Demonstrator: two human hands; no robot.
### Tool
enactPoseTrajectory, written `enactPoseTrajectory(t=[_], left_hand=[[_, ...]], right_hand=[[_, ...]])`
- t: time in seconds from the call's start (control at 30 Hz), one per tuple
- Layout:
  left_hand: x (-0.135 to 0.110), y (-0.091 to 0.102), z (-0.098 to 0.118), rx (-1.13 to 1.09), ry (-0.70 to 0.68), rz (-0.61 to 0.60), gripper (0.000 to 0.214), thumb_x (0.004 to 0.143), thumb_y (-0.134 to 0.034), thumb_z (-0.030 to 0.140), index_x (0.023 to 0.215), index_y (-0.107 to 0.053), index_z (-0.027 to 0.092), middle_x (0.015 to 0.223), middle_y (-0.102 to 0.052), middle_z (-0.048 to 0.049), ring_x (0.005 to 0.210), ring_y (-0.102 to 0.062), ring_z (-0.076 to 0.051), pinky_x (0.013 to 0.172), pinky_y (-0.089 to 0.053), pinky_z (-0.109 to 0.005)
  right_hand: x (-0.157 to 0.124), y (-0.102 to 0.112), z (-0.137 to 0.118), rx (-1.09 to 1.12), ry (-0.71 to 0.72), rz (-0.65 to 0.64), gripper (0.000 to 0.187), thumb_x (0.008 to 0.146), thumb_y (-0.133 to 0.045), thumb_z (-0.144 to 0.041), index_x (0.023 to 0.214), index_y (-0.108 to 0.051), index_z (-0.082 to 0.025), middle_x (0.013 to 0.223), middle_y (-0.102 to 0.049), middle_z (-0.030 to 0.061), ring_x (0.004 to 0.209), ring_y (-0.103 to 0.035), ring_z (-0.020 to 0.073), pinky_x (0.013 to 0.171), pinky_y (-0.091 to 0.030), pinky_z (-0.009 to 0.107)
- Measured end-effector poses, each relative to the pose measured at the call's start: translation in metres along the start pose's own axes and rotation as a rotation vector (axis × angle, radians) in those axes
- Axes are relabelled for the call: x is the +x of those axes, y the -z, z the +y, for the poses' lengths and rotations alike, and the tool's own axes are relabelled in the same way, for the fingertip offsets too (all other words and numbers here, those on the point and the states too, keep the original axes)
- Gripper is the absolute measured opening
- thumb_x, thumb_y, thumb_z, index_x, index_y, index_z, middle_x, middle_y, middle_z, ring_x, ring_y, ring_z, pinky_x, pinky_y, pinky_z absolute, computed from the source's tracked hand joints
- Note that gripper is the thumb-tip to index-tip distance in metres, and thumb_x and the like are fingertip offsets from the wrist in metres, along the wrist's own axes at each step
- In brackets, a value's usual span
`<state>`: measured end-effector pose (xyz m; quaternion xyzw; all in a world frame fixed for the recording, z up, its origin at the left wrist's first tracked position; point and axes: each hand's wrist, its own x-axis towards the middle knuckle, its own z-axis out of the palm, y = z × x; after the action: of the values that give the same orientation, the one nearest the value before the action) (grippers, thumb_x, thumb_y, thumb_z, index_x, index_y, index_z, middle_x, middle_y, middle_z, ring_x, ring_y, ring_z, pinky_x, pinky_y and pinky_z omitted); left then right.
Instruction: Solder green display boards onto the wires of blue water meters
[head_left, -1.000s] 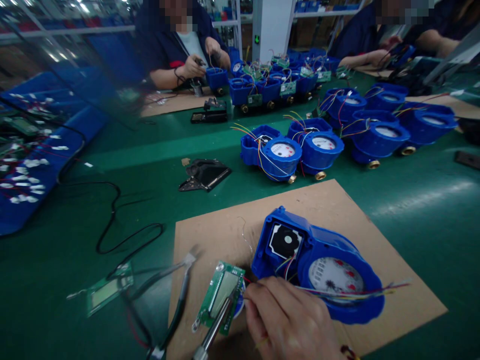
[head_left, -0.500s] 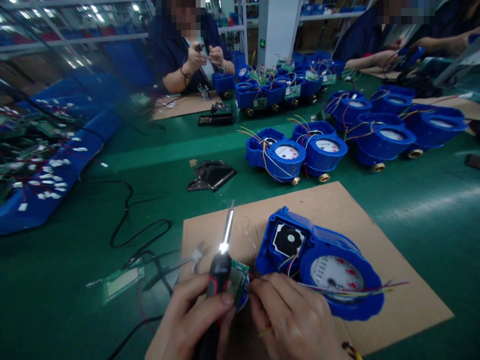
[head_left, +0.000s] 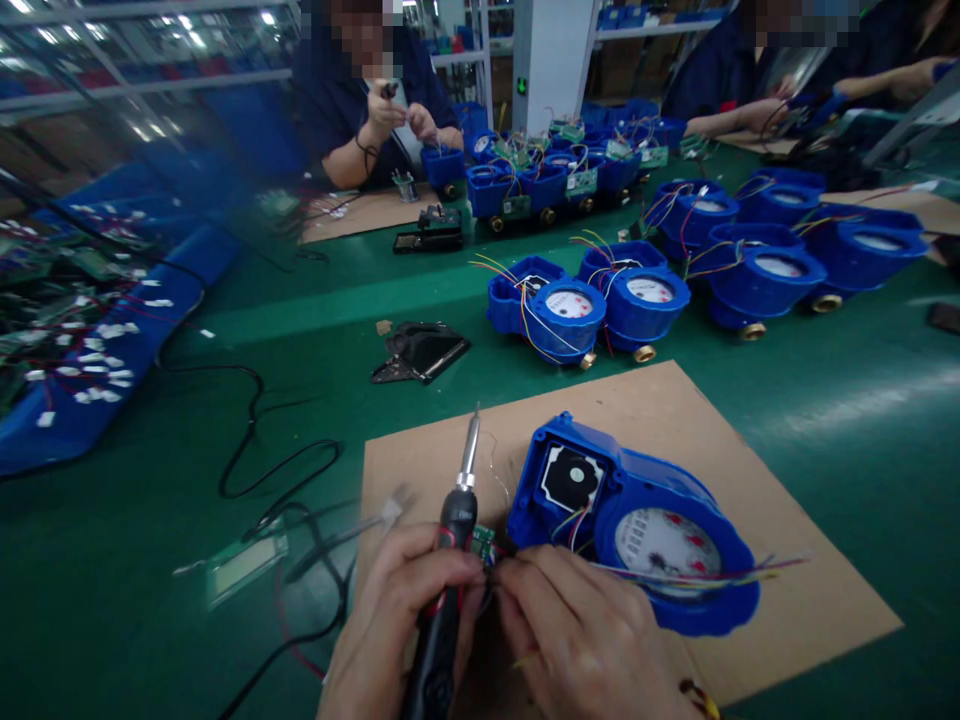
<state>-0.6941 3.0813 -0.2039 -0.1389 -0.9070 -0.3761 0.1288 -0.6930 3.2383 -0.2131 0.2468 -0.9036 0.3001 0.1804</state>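
In my left hand (head_left: pixel 409 610) is a soldering iron (head_left: pixel 457 530), gripped by its black and red handle with the metal tip pointing up and away. A small green circuit board (head_left: pixel 482 543) shows beside the iron, partly hidden by my fingers. My right hand (head_left: pixel 581 625) is closed in a pinch right at the board. A short yellow wire (head_left: pixel 527 660) pokes out below its fingers; the pinched ends are hidden. Just beyond, a blue water meter (head_left: pixel 694 480) lies with its square compartment uncovered and coloured wires (head_left: pixel 720 576) across its dial.
Cardboard (head_left: pixel 817 590) lies under the meter on the green table (head_left: pixel 315 330). More blue meters (head_left: pixel 570 310) stand behind. A black stand (head_left: pixel 420 350), a loose board (head_left: pixel 247 568) and a cable (head_left: pixel 251 420) are leftward, near a blue bin (head_left: pixel 161 320) of boards. Co-workers (head_left: pixel 375 110) sit opposite.
My left hand and the soldering iron have shifted slightly right, closer to my right hand. The circuit board has turned and is now more covered by my fingers.
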Motion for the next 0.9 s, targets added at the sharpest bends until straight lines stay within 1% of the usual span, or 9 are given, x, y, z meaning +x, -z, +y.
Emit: enactPoseTrajectory(t=[0.1, 0.17, 0.3, 0.4, 0.47, 0.53, 0.67, 0.77, 0.9], left_hand=[[0.004, 0.001, -0.002, -0.001, 0.002, -0.051, 0.014, 0.075, -0.054, 0.01, 0.082, -0.055, 0.023, 0.075, -0.059, 0.0016, 0.064, -0.06, -0.012, 0.054, -0.049, -0.022], [0.003, 0.003, -0.005, 0.042, -0.031, -0.057, 0.008, 0.078, -0.056, 0.018, 0.085, -0.057, 0.021, 0.078, -0.06, 0.0002, 0.066, -0.059, -0.012, 0.055, -0.05, -0.024], [-0.002, 0.004, -0.005, 0.072, -0.062, -0.029, 0.019, 0.082, -0.053, 0.028, 0.095, -0.054, 0.015, 0.088, -0.059, -0.0047, 0.072, -0.058, -0.013, 0.06, -0.051, -0.027], [-0.005, 0.001, -0.003, 0.091, -0.062, -0.01, 0.019, 0.078, -0.056, 0.02, 0.097, -0.054, 0.02, 0.09, -0.057, -0.0036, 0.077, -0.058, -0.015, 0.06, -0.051, -0.028], [-0.006, -0.001, -0.001, 0.097, -0.058, -0.001, 0.028, 0.075, -0.055, 0.011, 0.1, -0.053, 0.025, 0.092, -0.056, -0.0024, 0.079, -0.058, -0.015, 0.059, -0.05, -0.027], [-0.006, -0.002, -0.001, 0.098, -0.064, 0.02, 0.036, 0.073, -0.052, 0.004, 0.102, -0.051, 0.027, 0.094, -0.054, -0.0015, 0.081, -0.058, -0.014, 0.064, -0.05, -0.026], [-0.009, -0.002, -0.008, 0.097, -0.104, 0.07, 0.033, 0.073, -0.057, 0.004, 0.099, -0.051, 0.023, 0.097, -0.052, -0.0022, 0.092, -0.054, -0.015, 0.078, -0.045, -0.029], [-0.012, 0.0, -0.017, 0.099, -0.141, 0.079, 0.034, 0.072, -0.058, 0.003, 0.101, -0.051, 0.021, 0.1, -0.052, -0.0031, 0.097, -0.051, -0.016, 0.082, -0.043, -0.03], [-0.013, 0.001, -0.02, 0.107, -0.236, 0.074, 0.034, 0.07, -0.059, 0.001, 0.099, -0.051, 0.016, 0.099, -0.051, -0.005, 0.097, -0.051, -0.015, 0.082, -0.042, -0.026]], right_hand=[[-0.001, 0.001, 0.001, 0.025, 0.01, 0.005, 0.02, 0.083, -0.041, -0.011, 0.08, -0.06, -0.015, 0.067, -0.059, 0.0023, 0.059, -0.054, 0.014, 0.052, -0.041, 0.025], [0.0, 0.001, 0.001, 0.044, 0.009, 0.017, 0.019, 0.084, -0.042, -0.011, 0.083, -0.06, -0.015, 0.071, -0.061, 0.0025, 0.063, -0.056, 0.0136, 0.055, -0.044, 0.024], [0.0, 0.003, 0.001, 0.086, -0.014, 0.033, 0.019, 0.084, -0.042, -0.01, 0.088, -0.06, -0.015, 0.073, -0.061, 0.0031, 0.066, -0.056, 0.0127, 0.059, -0.046, 0.022], [-0.001, 0.004, 0.001, 0.097, -0.025, -0.004, 0.021, 0.085, -0.04, -0.011, 0.087, -0.06, -0.016, 0.069, -0.058, 0.003, 0.063, -0.056, 0.0125, 0.057, -0.046, 0.022], [-0.001, 0.004, 0.001, 0.08, -0.031, -0.02, 0.021, 0.085, -0.04, -0.012, 0.085, -0.061, -0.016, 0.067, -0.057, 0.0027, 0.061, -0.055, 0.0124, 0.054, -0.046, 0.022], [0.0, 0.003, 0.001, 0.059, -0.032, -0.011, 0.02, 0.084, -0.041, -0.012, 0.081, -0.061, -0.016, 0.065, -0.057, 0.0026, 0.059, -0.055, 0.0121, 0.053, -0.046, 0.022], [0.002, 0.002, 0.0, 0.039, -0.011, 0.049, 0.02, 0.083, -0.043, -0.009, 0.078, -0.062, -0.014, 0.064, -0.057, 0.0033, 0.061, -0.056, 0.0119, 0.055, -0.046, 0.02], [0.002, 0.001, 0.0, 0.021, -0.014, 0.082, 0.019, 0.083, -0.044, -0.01, 0.079, -0.062, -0.014, 0.067, -0.059, 0.0037, 0.062, -0.056, 0.0117, 0.055, -0.046, 0.02], [0.002, -0.002, 0.0, -0.05, 0.011, 0.103, 0.019, 0.082, -0.045, -0.01, 0.079, -0.063, -0.014, 0.066, -0.059, 0.003, 0.06, -0.056, 0.0116, 0.053, -0.044, 0.021]])
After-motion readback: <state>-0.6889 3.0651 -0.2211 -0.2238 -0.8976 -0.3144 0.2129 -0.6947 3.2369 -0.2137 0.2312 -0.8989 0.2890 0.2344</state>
